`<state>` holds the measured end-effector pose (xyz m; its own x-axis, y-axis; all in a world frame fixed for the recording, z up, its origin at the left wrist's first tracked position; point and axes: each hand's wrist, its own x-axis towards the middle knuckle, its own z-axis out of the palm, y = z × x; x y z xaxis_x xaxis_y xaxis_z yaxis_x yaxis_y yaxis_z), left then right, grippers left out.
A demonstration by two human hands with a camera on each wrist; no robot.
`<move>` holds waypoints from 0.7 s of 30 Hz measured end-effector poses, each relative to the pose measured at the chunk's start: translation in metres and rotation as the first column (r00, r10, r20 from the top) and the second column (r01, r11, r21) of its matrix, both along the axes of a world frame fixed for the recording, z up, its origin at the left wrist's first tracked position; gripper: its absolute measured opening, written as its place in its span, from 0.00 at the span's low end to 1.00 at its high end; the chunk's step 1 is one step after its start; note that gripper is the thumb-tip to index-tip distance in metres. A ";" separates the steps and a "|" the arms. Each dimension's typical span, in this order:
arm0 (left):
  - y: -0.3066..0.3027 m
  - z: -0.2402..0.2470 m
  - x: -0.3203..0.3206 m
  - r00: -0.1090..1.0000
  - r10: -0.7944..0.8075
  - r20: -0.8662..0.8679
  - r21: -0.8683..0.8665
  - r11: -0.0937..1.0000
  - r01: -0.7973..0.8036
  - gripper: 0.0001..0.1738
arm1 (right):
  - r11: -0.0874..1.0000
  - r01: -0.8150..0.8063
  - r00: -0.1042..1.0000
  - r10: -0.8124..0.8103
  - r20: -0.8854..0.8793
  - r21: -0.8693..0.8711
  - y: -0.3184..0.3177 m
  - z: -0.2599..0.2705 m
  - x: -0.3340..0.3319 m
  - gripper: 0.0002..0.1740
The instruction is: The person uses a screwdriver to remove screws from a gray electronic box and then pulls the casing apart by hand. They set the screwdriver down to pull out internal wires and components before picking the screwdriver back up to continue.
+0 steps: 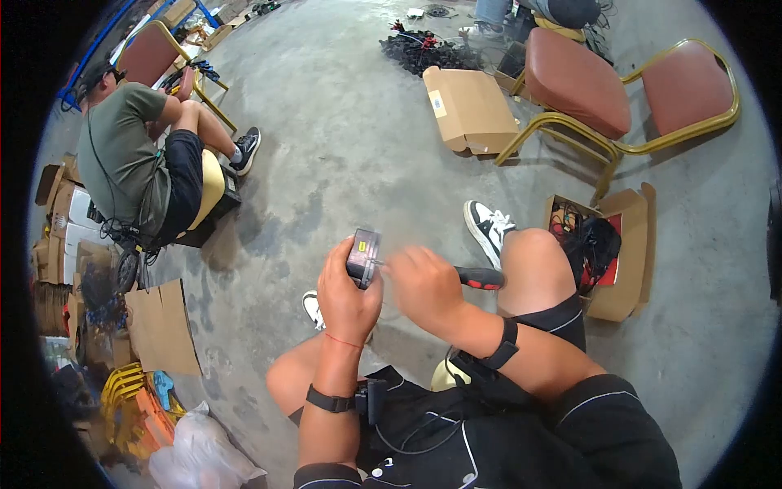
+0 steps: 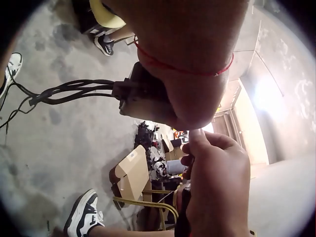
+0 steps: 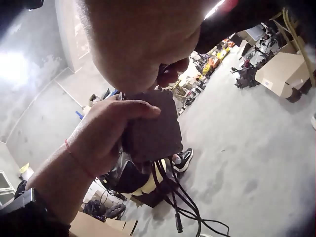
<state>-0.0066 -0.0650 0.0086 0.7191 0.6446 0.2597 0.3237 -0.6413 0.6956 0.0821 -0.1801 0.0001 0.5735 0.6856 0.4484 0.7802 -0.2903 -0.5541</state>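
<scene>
My left hand [image 1: 346, 301] holds a small dark box [image 1: 361, 259] with a yellow label on one face, its thumb lying along the flat side in the right wrist view. Several black cables [image 3: 182, 197] run out of one side of the box. My right hand [image 1: 425, 287], blurred in the head view, grips a screwdriver [image 1: 482, 279] whose black and red handle sticks out behind the palm. Its thin shaft points at the side of the box, close by the left thumb. In the left wrist view, the right fingertips meet right beside the box, and the screwdriver's tip is hidden.
An open carton [image 1: 627, 269] of black cables stands by the right knee. Farther off are a flattened cardboard box [image 1: 468, 110], a red-brown chair [image 1: 578, 81] and a black cable heap [image 1: 428, 50]. Another person [image 1: 134, 147] sits at left, near a white plastic bag [image 1: 204, 452].
</scene>
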 end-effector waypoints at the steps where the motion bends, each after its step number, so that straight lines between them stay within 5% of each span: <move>1: 0.002 -0.001 -0.001 1.000 0.006 0.002 0.006 1.000 -0.006 0.32 | 1.000 -0.006 1.000 0.006 0.002 0.006 0.002 0.000 0.001 0.05; 16: -0.002 0.011 -0.004 0.990 0.103 -0.100 0.109 0.990 -0.092 0.32 | 0.998 0.021 0.985 -0.031 0.169 0.061 0.012 0.007 0.001 0.07; 18: -0.007 0.018 -0.003 0.975 0.152 -0.163 -0.092 0.981 -0.168 0.33 | 0.996 0.032 0.982 -0.046 0.181 0.078 0.012 0.008 0.001 0.07; 21: 0.001 0.008 -0.007 0.980 0.132 -0.147 -0.110 0.983 -0.148 0.34 | 0.998 -0.014 0.981 0.002 0.195 0.060 0.012 0.013 0.004 0.07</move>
